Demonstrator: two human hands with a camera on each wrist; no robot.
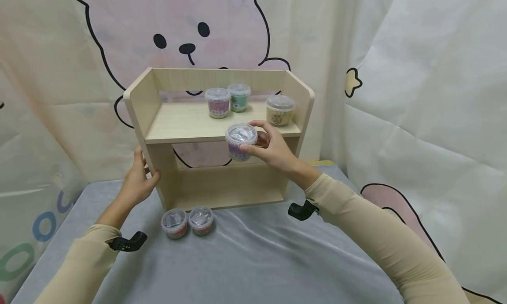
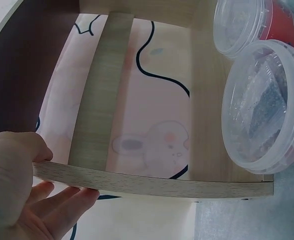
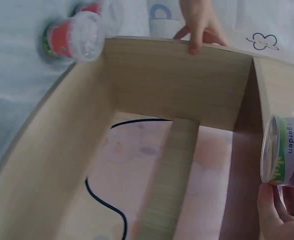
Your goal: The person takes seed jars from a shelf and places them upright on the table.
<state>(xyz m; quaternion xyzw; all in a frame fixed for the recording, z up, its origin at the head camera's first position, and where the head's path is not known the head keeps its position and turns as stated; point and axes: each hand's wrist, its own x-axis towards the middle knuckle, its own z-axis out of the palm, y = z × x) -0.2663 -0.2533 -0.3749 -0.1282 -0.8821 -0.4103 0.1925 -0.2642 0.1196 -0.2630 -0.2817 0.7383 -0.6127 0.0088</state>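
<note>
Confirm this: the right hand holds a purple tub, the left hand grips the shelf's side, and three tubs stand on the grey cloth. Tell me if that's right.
Not quite: two tubs, not three, stand on the grey cloth, as the head view shows. The right hand does hold a purple tub, and the left hand does grip the shelf's side.

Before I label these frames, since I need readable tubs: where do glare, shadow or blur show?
Head: whitish glints on the clear lid of the purple-labelled round plastic tub; left wrist: the pale wooden unit's middle board looks dark, apparently shadowed; right wrist: the nearer red-labelled, clear-lidded plastic tub looks soft.
</note>
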